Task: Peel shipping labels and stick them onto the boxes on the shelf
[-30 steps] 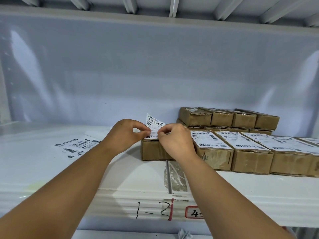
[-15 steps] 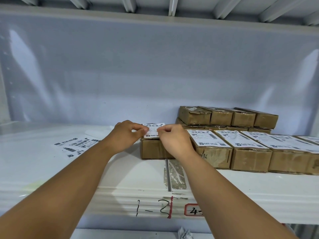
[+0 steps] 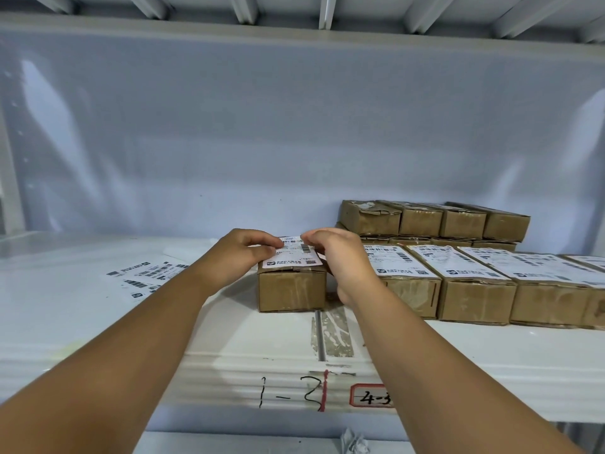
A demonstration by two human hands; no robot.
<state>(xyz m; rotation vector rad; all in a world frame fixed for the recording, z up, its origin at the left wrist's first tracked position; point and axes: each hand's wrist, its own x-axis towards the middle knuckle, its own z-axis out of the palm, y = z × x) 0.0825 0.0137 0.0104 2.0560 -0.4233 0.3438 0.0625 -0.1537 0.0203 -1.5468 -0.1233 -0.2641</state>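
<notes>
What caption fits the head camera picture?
The left hand and right hand hold a white shipping label on a brown cardboard box.

Brown cardboard boxes [image 3: 292, 290] carry white labels [image 3: 294, 255] printed with black barcodes, on a white shelf [image 3: 458, 355] whose front edge bears black handwriting, a red line and a red-bordered tag [image 3: 371, 395].

A white shelf [image 3: 82, 322] carries a row of cardboard boxes [image 3: 474, 290] at front right, a second stack [image 3: 425, 221] behind them, and loose label sheets [image 3: 147, 273] lying flat at left. A handwritten "1-2" [image 3: 291, 391] marks its front edge.
</notes>
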